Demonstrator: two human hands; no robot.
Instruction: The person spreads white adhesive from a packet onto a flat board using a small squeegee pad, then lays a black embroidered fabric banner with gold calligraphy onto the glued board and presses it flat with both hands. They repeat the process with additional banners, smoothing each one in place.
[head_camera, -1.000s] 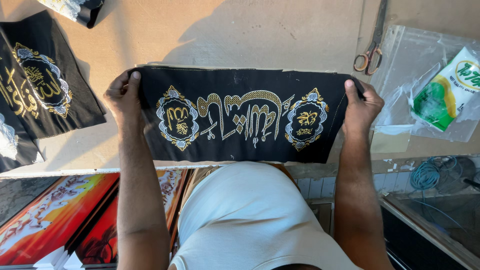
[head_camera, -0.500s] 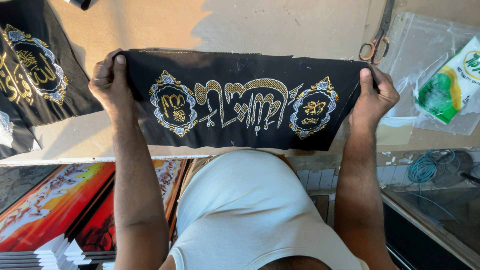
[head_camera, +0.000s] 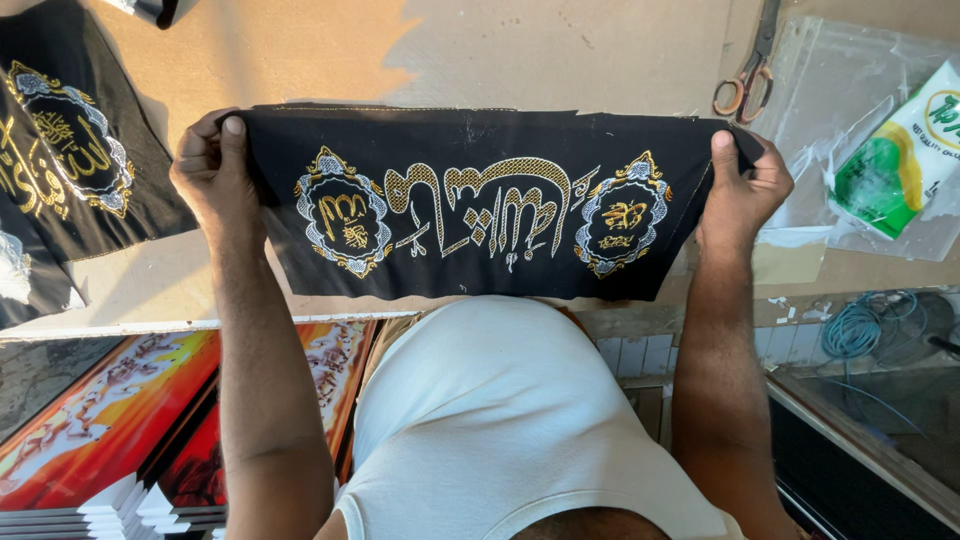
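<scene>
Head view looks straight down on a tan tabletop (head_camera: 560, 60). At the far left lies a second black cloth (head_camera: 70, 180) with gold and white embroidery, flat on the tabletop and partly cut off by the picture edge. Below the tabletop edge on that side, orange-red framed pictures (head_camera: 110, 430) lean in a stack.

Next comes the left hand (head_camera: 212, 165), curled around the left end of a long black embroidered cloth (head_camera: 480, 205); its thumb lies on the front face and the other fingers are folded behind, so it pinches the cloth's short edge. The cloth is stretched flat and level between both hands, in front of the person's chest and over the near part of the tabletop. It carries a gold and white medallion near each end and gold ornamental stitching across the middle. Whether its lower edge touches the tabletop cannot be told. Under it shows the person's white shirt (head_camera: 500, 420).

The right hand (head_camera: 745, 190) grips the cloth's right end the same way, thumb on the front, fingers closed behind. Just above that hand, orange-handled scissors (head_camera: 745, 85) lie on the tabletop. Farther right sits a clear plastic bag (head_camera: 850, 110) with a green and white packet (head_camera: 895, 160) on it. Coiled blue cord (head_camera: 850, 330) lies lower right.
</scene>
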